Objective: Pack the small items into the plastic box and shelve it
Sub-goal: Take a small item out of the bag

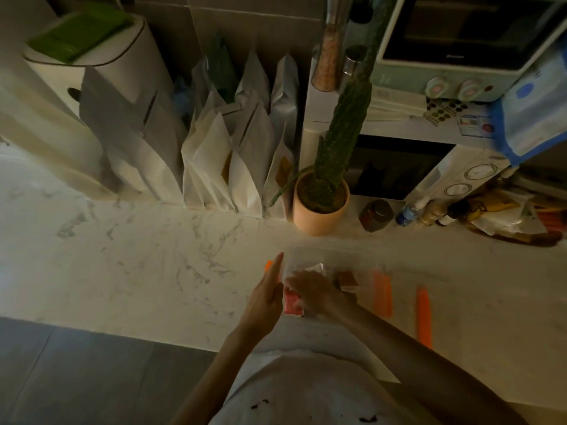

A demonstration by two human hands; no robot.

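two hands working: left hand (266, 297) flat-fingered, right hand (310, 289) beside it gripping a pink packet (291, 304); it might snag the plastic box (304, 256) rim, light's dim.

Marble counter (153, 256) bears potted cactus (320, 210), white pouches (214, 167), jars (376, 215) and plastic box (368, 268).

The right hand (310, 289) grips a pink packet (291, 303) at the plastic box (303, 256), left hand (267, 299) flat alongside

Grey-veined white marble surface (153, 256); clear plastic box (306, 256) with orange latches (382, 294); pink-red packet (291, 303); green cactus (337, 142) in peach pot (319, 223); mint-green oven (402, 78).
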